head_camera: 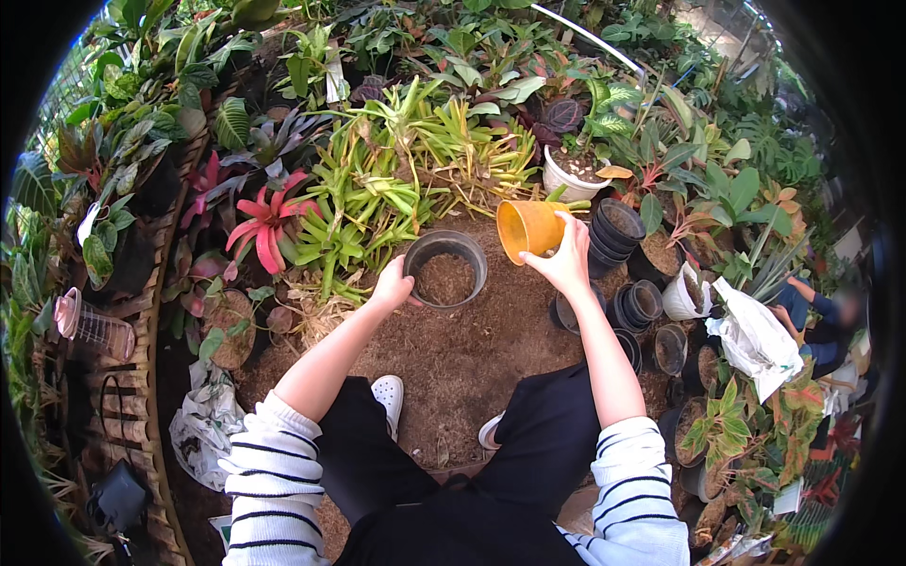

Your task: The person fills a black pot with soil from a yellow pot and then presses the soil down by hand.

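My left hand (393, 284) grips the rim of a black plastic plant pot (444, 301) with some brown soil in its bottom. To the right, a yellow plastic plant pot (527, 225) is tilted on its side in my right hand (570, 258), its mouth facing left toward the black pot. My right thumb lies at the lower rim and the fingers wrap the upper side. Whether the yellow pot holds anything is hard to tell. Both pots are in front of me above bare brown ground (453, 382).
Stacked black pots (614, 230) and smaller nested pots (637, 304) stand at the right, near a white plastic bag (761, 339). Uprooted green plants (382, 191) lie heaped ahead. A slatted bamboo bench (127, 403) runs along the left. Another person (821, 318) sits at far right.
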{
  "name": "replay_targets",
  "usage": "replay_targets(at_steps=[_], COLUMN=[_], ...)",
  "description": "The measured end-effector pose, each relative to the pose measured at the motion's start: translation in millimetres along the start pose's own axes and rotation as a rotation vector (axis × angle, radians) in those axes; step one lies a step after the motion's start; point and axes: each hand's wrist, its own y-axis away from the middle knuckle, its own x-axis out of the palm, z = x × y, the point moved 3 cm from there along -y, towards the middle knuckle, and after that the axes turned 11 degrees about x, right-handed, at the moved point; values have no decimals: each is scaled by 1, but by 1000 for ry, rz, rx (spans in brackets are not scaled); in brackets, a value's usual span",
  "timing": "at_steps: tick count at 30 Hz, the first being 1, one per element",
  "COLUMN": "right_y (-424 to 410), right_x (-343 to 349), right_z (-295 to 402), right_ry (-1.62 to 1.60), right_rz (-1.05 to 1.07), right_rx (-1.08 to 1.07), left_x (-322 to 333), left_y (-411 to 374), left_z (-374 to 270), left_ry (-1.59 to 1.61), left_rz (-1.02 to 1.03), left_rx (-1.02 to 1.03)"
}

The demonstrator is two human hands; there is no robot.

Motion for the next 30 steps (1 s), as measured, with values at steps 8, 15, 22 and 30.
replay_targets(at_steps=[8,15,22,30], right_y=[-1,5,5,25], right_x=[3,-6,-8,46], right_z=[-22,-29,-38,-97], right_ry=[96,198,214,376], right_rz=[80,118,146,391], right_rx=[139,131,161,317], left_x=[-6,-35,-41,1], left_y=[-10,-18,-16,-11], left_z=[18,12,-15,-47], left_ry=[-14,222,133,496], left_rz=[-106,-242,-282,-292], left_rx=[-21,-36,170,34])
